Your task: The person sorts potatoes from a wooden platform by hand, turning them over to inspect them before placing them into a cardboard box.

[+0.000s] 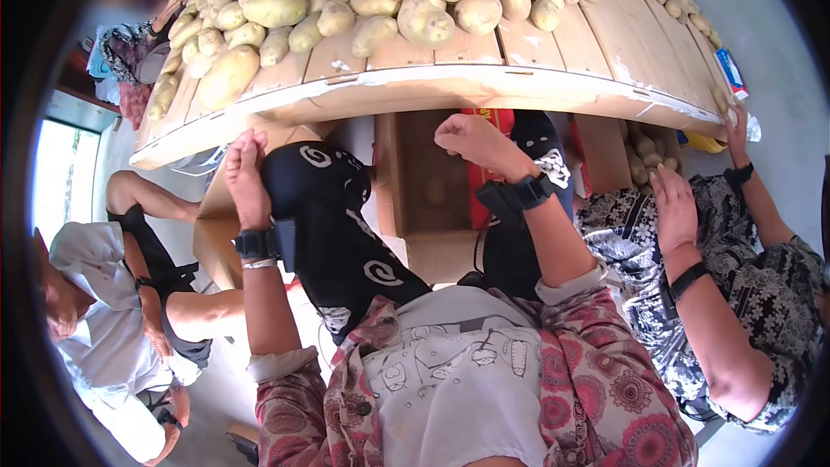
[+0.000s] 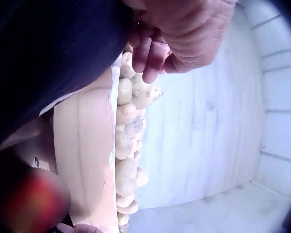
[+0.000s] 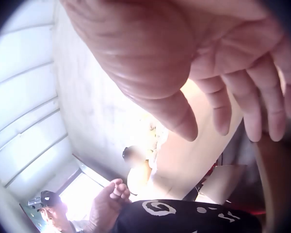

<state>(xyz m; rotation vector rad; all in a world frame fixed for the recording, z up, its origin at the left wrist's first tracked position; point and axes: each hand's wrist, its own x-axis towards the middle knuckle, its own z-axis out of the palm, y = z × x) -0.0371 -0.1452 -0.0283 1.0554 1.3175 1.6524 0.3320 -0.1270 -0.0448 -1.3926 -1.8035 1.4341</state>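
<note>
My left hand (image 1: 245,180) is raised above my left knee, just short of the front edge of the cardboard-covered table (image 1: 596,39). Its fingers curl loosely, and the left wrist view shows nothing in them. My right hand (image 1: 481,143) hangs over the gap between my knees, below the table edge. In the right wrist view its fingers (image 3: 252,111) droop, slightly bent and spread, with no object against them. Pale potatoes (image 1: 424,21) of many sizes lie heaped on the table, beyond both hands.
Beneath the table edge, between my legs, stands an open cardboard box (image 1: 432,175). Another box at the right holds potatoes (image 1: 644,156). People sit close on both sides, one in a white shirt (image 1: 104,294), one in a patterned top (image 1: 735,233). A small blue-and-white packet (image 1: 731,72) lies at the table's right end.
</note>
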